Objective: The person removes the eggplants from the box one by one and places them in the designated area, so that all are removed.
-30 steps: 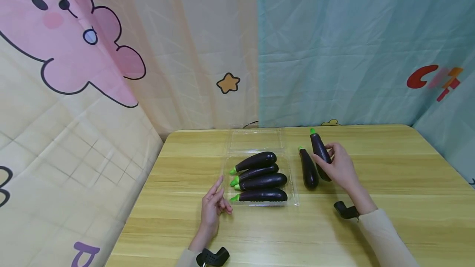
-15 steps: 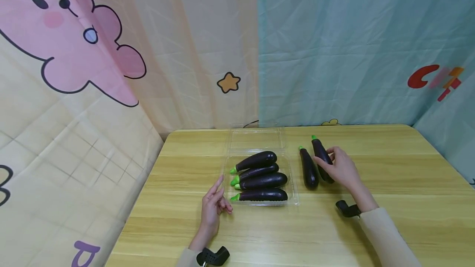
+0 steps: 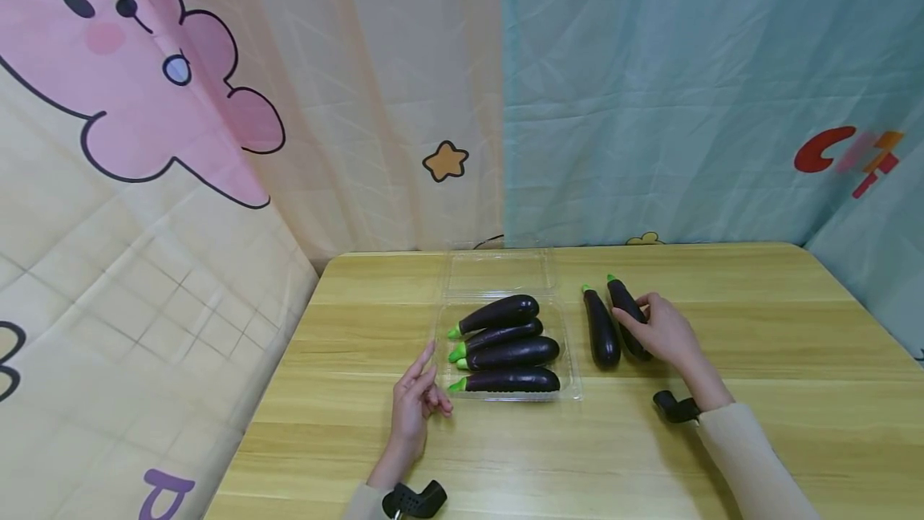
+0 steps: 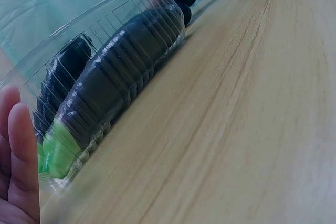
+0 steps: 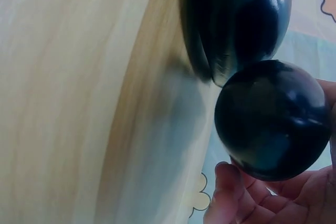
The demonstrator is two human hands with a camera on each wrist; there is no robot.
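Observation:
Thumb and fingers of my right hand (image 3: 660, 329) grip a dark purple eggplant (image 3: 625, 305) with a green stem end pointing away. Its round end (image 5: 273, 121) faces the right wrist camera, and a shadow falls on the wood beside it. Just left of it lies a second eggplant (image 3: 601, 329). Several more eggplants (image 3: 512, 352) lie crosswise in a clear plastic clamshell box (image 3: 570, 379), green ends to the left. My left hand (image 3: 413, 408) is at the box's left side, fingers loosely extended; whether it touches the wall is unclear.
The box's transparent lid (image 3: 498, 273) lies folded back toward the table's far edge. Under everything is a wood-grain table (image 3: 534, 456). A printed cloth curtain (image 3: 650, 103) hangs right behind it. Both wrists carry black camera mounts (image 3: 415, 500).
The right hand's eggplant has come down and slightly toward me, its stem end lower in the head view, alongside the second eggplant. My left hand and the box have stayed put.

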